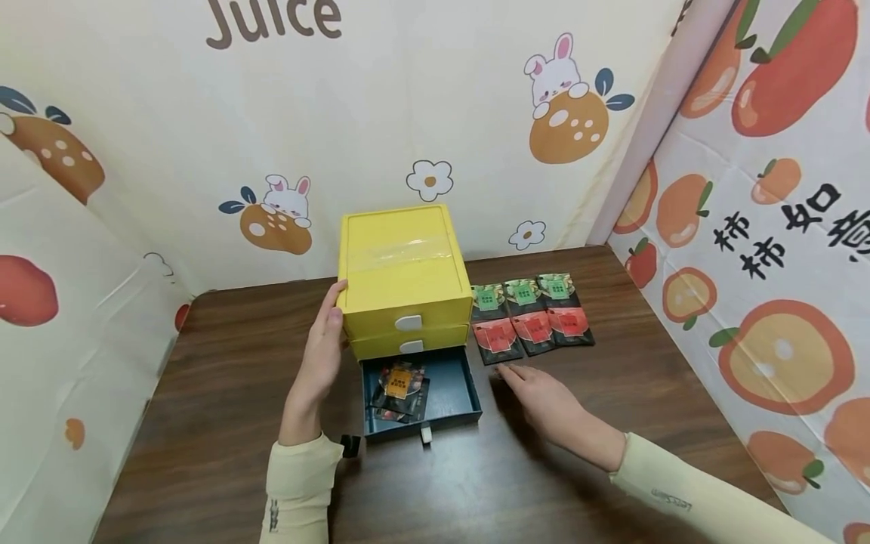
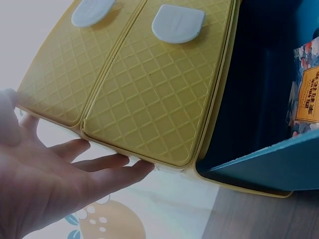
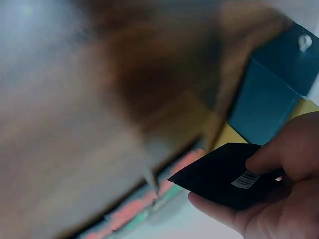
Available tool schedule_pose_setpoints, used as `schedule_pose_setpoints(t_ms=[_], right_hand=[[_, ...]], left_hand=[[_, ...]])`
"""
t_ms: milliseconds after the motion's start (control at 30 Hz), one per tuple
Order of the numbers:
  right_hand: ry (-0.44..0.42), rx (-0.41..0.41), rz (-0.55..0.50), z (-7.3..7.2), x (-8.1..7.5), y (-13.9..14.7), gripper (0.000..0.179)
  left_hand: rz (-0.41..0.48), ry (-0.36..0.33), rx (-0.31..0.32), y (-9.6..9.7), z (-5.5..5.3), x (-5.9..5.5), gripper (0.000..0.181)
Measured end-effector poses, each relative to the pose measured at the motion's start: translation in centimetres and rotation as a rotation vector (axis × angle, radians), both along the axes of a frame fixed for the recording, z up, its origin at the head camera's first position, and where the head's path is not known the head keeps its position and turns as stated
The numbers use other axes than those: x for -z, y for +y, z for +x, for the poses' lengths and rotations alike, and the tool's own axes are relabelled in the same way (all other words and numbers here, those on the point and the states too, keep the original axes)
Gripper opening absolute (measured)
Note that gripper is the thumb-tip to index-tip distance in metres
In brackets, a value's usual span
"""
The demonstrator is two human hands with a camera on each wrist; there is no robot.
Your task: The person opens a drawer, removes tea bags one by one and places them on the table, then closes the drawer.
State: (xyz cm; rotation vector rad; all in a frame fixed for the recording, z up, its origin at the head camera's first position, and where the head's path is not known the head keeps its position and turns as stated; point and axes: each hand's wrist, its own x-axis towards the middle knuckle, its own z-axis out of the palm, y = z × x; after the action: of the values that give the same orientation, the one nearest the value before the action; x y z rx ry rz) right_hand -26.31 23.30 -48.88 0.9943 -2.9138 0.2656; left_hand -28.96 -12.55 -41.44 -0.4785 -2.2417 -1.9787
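A yellow drawer box (image 1: 408, 264) stands against the back wall, its blue bottom drawer (image 1: 451, 385) pulled out. My left hand (image 1: 319, 355) rests against the box's left side near the front corner, its fingers (image 2: 114, 169) stretched along that side. Inside the drawer, on the left, lie a few overlapping dark packets (image 1: 401, 385), the top one with an orange label. To the right of the drawer, my right hand (image 1: 547, 404) is close to the near row of packets. In the right wrist view it pinches a black packet (image 3: 214, 174) with a white barcode between thumb and fingers.
Right of the box, three green-and-black packets (image 1: 523, 295) lie in a row behind three red-and-black packets (image 1: 533, 331). White tabs (image 1: 408, 323) mark the two closed upper drawers. Printed cloth walls (image 1: 435, 113) border the dark wooden table (image 1: 224, 423).
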Motion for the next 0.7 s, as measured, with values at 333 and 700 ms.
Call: schedule_pose_setpoints(t_ms=[333, 700], right_hand=[[0.013, -0.010, -0.025, -0.8, 3.3, 0.4, 0.045], [-0.220, -0.043, -0.141, -1.8, 3.5, 1.4, 0.059]], left_hand=[[-0.005, 0.001, -0.042, -0.5, -0.8, 2.3, 0.045], [-0.019, 0.024, -0.025, -0.3, -1.0, 2.1, 0.046]])
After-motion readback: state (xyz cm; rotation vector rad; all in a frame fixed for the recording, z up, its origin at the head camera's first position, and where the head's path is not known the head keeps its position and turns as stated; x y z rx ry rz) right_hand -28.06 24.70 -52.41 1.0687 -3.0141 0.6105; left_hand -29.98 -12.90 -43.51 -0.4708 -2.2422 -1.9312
